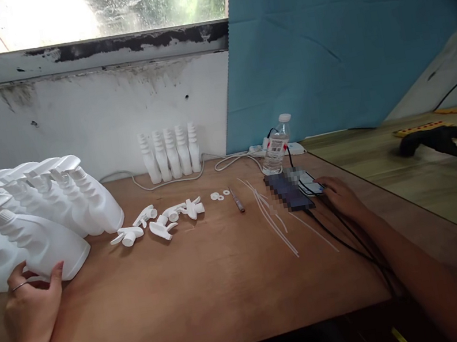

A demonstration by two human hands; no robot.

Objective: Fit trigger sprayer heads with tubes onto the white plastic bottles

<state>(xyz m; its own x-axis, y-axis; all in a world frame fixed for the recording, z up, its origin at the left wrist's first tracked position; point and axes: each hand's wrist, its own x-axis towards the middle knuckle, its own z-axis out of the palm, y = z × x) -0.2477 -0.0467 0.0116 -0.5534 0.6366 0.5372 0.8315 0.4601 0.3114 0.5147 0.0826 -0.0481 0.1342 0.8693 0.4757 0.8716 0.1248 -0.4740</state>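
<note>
My left hand (35, 299), with a ring on one finger, is curled at the low front of the white plastic spray bottles; thumb and fingers press on a bottle (42, 240). How firmly it grips is hard to see. At the right, my right hand (340, 196) has its fingers closed at the edge of a phone (310, 185) with a lit screen. Beside that lies a dark phone-like slab (287, 191), partly pixelated. Black cables (340, 237) run from both toward the table's front edge. Several white trigger spray heads (163, 228) lie on the table between my hands.
Several slim white bottles (172, 154) stand against the wall. A clear water bottle (275, 148) is in front of a power strip (295, 149). White rings (217, 195), a small blade tool (238, 201) and thin white tubes (275, 224) lie on the brown table (213, 290).
</note>
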